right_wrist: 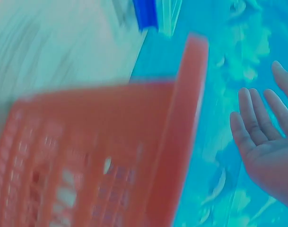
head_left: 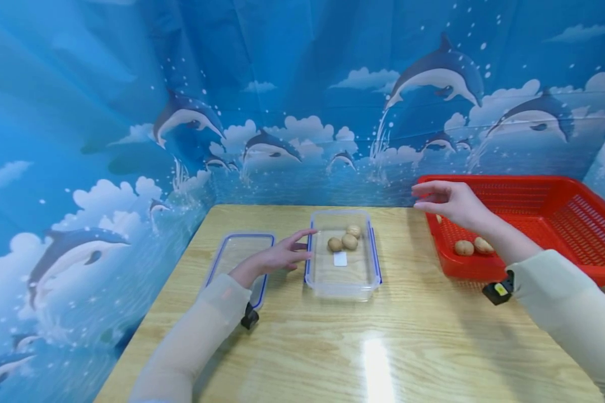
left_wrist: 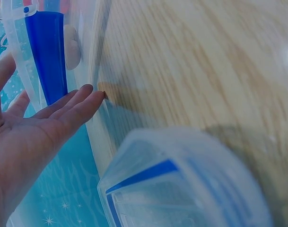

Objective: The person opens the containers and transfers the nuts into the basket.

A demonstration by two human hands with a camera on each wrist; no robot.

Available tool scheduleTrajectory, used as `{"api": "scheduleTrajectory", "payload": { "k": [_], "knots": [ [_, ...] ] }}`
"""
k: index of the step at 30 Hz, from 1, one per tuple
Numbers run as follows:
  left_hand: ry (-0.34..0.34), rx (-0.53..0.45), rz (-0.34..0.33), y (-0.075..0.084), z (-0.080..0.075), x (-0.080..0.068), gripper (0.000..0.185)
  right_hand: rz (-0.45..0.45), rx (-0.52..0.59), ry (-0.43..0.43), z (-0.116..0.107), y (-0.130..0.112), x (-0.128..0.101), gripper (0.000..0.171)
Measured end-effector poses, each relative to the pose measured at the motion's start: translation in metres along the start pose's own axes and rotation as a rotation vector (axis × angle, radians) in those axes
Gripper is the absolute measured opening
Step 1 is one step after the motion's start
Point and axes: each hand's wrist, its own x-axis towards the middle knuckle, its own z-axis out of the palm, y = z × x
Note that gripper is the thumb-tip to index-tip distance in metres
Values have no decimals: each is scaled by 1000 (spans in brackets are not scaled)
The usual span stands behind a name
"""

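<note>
A lid (head_left: 239, 258) lies flat on the bench (head_left: 383, 347). The left hand (head_left: 282, 254), fingers straight, touches the left wall of the box (head_left: 343, 280) holding three nuts (head_left: 344, 240). The right hand (head_left: 451, 202), empty and relaxed, hovers over the basket's (head_left: 559, 218) near-left corner; two nuts (head_left: 473, 246) lie just below and toward the person, nearer this hand.

The counter (head_left: 333, 347) is glossy varnished wood with visible grain. At its centre sits a clear, smooth plastic container (head_left: 343, 282); at 9 o'clock lies its transparent lid (head_left: 222, 257). At 3 o'clock, a red perforated plastic basket (head_left: 549, 184).
</note>
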Motion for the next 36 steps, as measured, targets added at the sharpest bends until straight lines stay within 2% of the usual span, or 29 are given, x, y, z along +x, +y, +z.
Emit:
{"api": "scheduleTrajectory", "payload": {
  "k": [9, 14, 19, 23, 29, 36],
  "knots": [
    [-6, 1, 8, 0, 0, 0, 63, -79, 140, -138, 49, -15, 13, 47],
    [0, 1, -1, 0, 1, 1, 63, -160, 170, -200, 79, -16, 23, 46],
    [13, -8, -17, 0, 2, 2, 61, -182, 179, -238, 105, -19, 33, 49],
    [22, -6, -28, 0, 2, 1, 61, -173, 169, -266, 122, -24, 41, 54],
    [15, -2, -17, 0, 1, 0, 62, -207, 139, -322, 142, -25, 52, 59],
    [2, -2, 3, 0, 1, 0, 65, -217, 1, -343, 155, -17, 60, 64]
  ]
}}
